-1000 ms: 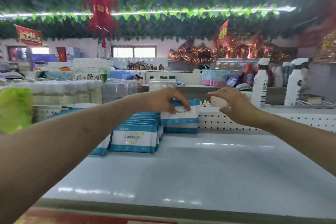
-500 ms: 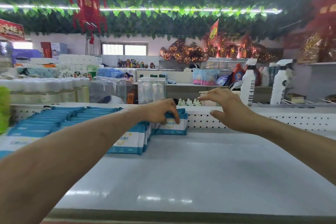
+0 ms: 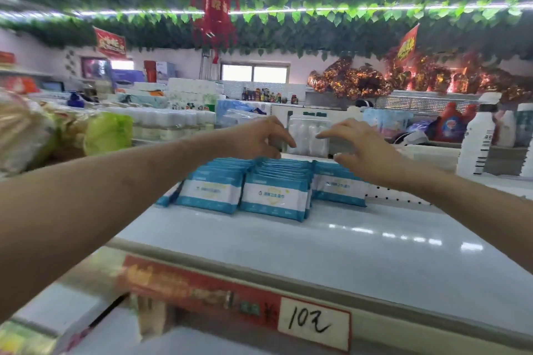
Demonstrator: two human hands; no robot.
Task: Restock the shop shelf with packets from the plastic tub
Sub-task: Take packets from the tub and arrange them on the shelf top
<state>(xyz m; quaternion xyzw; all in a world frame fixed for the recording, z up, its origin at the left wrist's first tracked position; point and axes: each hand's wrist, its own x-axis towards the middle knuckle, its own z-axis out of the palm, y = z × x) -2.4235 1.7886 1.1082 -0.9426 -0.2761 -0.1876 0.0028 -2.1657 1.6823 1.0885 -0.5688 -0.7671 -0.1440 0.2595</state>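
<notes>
Blue-and-white packets stand in rows at the back of the white shelf. The front packet of the middle row faces me, with another row to its left and a shorter stack to its right. My left hand hovers above the back of the rows, fingers loosely curled and holding nothing. My right hand hangs over the right stack with fingers spread and empty. The plastic tub is not in view.
A red price strip with a handwritten tag runs along the shelf's front edge. White spray bottles stand at the right behind the shelf. Clear containers and bottled goods sit beyond the packets. Bagged goods fill the left.
My left hand let go of the packet it was setting down and lifted above the rows. The right hand moved in over the right stack. The camera dropped and swung right.
</notes>
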